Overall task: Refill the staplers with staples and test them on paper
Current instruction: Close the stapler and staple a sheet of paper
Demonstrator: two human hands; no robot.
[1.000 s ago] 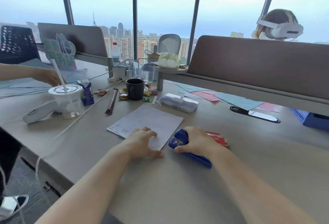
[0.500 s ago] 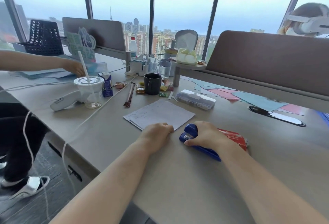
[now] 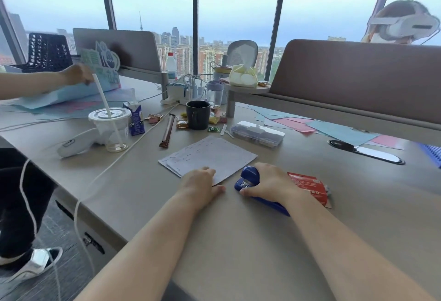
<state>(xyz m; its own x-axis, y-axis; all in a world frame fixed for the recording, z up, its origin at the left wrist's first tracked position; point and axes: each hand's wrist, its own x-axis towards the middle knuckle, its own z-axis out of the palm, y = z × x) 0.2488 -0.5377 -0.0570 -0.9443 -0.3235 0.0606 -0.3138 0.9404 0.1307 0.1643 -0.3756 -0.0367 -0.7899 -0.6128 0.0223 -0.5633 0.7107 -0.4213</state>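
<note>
At lower centre the left hand [image 3: 199, 181] rests relaxed, fingers on the near corner of the paper [image 3: 210, 155]. Just right, the right hand [image 3: 270, 181] grips the blue stapler [image 3: 249, 176], which sits on the desk [image 3: 238, 241] beside the sheet. For a clean test, pin that corner, feed it fully into the mouth, then press straight down

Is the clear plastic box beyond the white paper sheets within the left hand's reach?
Likely yes: only the flat white paper sheets lie between the left hand and the clear plastic box.
</note>
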